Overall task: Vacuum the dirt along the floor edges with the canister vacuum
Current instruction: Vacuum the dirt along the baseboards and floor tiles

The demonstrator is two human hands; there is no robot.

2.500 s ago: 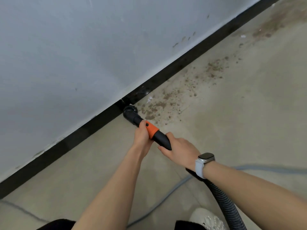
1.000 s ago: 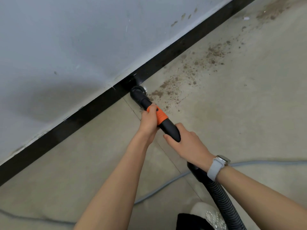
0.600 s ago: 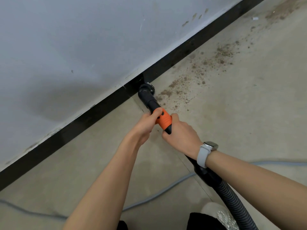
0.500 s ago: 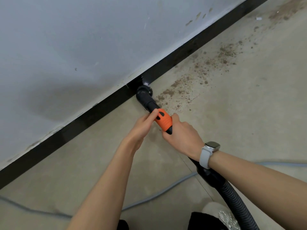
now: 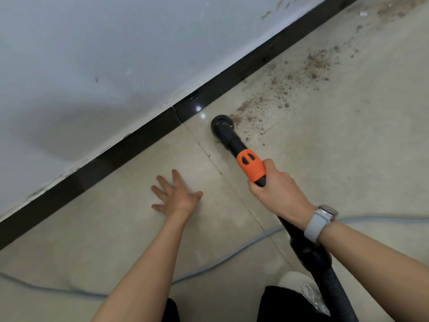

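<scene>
My right hand (image 5: 277, 190) grips the black vacuum wand just behind its orange collar (image 5: 251, 167). The round brush nozzle (image 5: 222, 124) sits on the floor a little out from the black baseboard (image 5: 130, 147), at the near end of a trail of brown dirt (image 5: 285, 89) that runs along the wall to the upper right. My left hand (image 5: 175, 197) is off the wand, fingers spread over the beige tile to the left of it; I cannot tell whether it touches the floor. The ribbed black hose (image 5: 329, 282) trails back under my right forearm.
A grey power cord (image 5: 232, 254) snakes across the floor behind my arms. A white wall (image 5: 116, 54) rises above the baseboard. My shoe (image 5: 299, 287) and dark trouser legs show at the bottom edge. More dirt (image 5: 394, 8) lies in the far upper right.
My left hand has let go of the wand and moved left with fingers spread. The nozzle has come a little away from the baseboard toward the dirt.
</scene>
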